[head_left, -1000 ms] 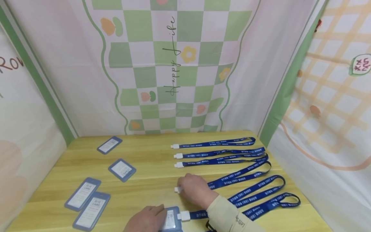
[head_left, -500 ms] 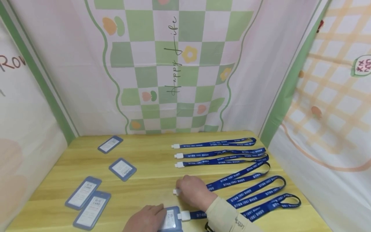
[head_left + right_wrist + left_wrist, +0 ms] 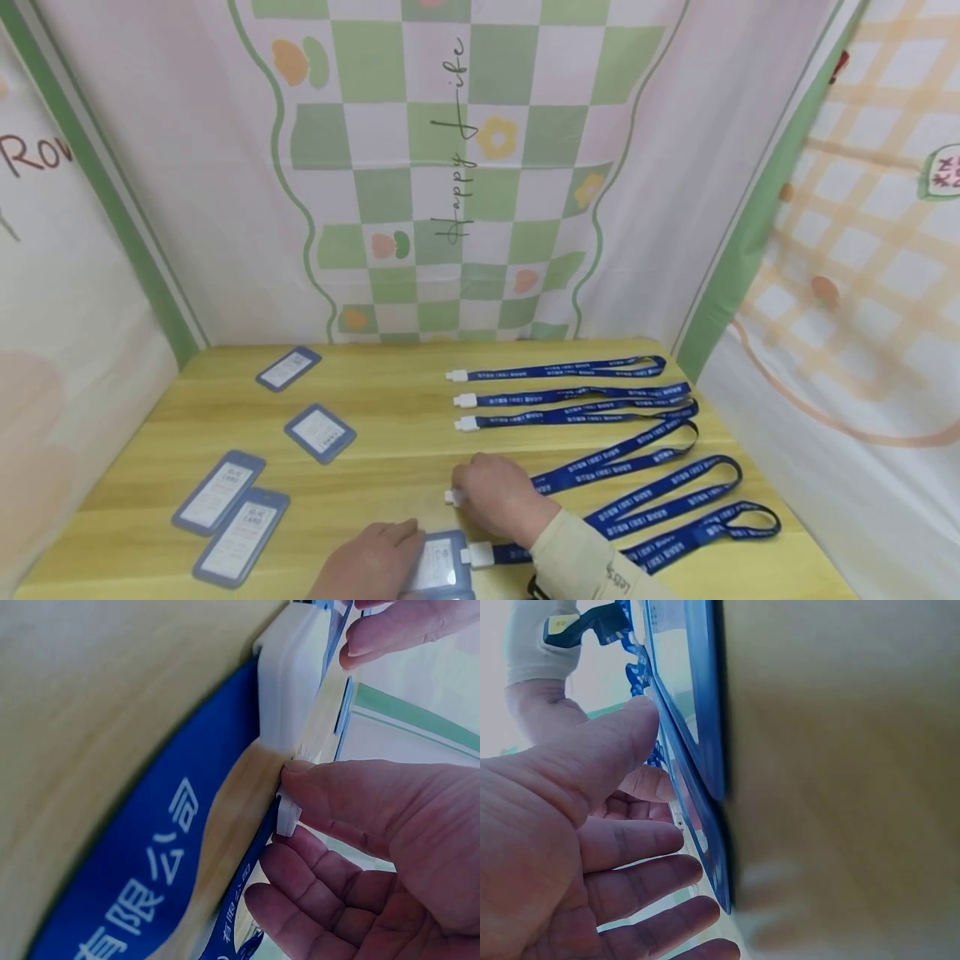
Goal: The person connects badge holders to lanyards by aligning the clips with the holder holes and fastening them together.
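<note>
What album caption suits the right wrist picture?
Right hand pinching the white clip of a blue lanyard, a second lanyard up close.

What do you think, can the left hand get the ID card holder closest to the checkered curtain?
Probably yes, with a stretch. One blue ID card holder lies roughly between the left hand and that far card holder, but it's flat, so reaching over looks possible.

Right hand [image 3: 412,847] pinching a white clip [image 3: 288,814], blue lettered lanyard [image 3: 154,862] nearer.

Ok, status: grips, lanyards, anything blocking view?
Right grip pinching white lanyard clip. Left grip, fingers straight, at blue badge holder. Sleeve hides part of adjoining lanyard.
</note>
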Available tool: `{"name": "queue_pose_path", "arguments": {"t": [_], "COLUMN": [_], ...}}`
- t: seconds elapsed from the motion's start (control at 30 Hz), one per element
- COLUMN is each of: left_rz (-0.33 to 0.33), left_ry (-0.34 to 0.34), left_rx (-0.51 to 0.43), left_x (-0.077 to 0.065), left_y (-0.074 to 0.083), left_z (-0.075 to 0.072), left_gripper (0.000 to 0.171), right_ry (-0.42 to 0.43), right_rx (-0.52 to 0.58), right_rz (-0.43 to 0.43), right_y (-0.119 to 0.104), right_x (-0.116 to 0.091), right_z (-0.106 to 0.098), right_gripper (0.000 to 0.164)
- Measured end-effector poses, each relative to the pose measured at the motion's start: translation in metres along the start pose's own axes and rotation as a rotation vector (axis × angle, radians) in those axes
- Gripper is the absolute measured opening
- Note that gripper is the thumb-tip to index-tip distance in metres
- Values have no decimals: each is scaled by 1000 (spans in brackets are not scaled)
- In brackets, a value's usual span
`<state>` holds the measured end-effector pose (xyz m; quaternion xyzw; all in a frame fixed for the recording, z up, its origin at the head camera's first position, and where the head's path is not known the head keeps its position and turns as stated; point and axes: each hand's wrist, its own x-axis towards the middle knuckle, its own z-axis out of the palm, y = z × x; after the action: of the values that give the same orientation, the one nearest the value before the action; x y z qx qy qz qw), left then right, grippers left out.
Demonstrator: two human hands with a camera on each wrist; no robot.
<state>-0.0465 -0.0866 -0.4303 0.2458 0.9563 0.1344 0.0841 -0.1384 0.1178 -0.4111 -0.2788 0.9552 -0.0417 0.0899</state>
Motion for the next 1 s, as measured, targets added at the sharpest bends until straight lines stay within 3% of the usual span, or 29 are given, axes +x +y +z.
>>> {"name": "queue_pose_path", "arguments": {"t": [0.17, 0.33, 0.47, 0.77, 1.0], "left_rz": [6, -43, -104, -261, -364], "left_ry": [21, 6, 28, 149, 123], "left_rx": [36, 26, 14, 2, 4], "left_x": [-1, -2, -6, -19, -29], "left_y": [-3, -9, -16, -37, -52], "left_z": [-7, -13, -15, -20, -24], "left_gripper": [70, 70, 73, 74, 76], "right_ry": [4, 17, 18, 3, 6], "right_rx": [-3, -6, -7, -6, -9], "right_rz": [1, -3, -9, -3, -7], "right_y": [0, 1, 1, 0, 1], "right_x": [0, -1, 0, 0, 0], "right_z": [0, 1, 1, 0, 2], "right_gripper": [12, 12, 12, 12, 12]}}
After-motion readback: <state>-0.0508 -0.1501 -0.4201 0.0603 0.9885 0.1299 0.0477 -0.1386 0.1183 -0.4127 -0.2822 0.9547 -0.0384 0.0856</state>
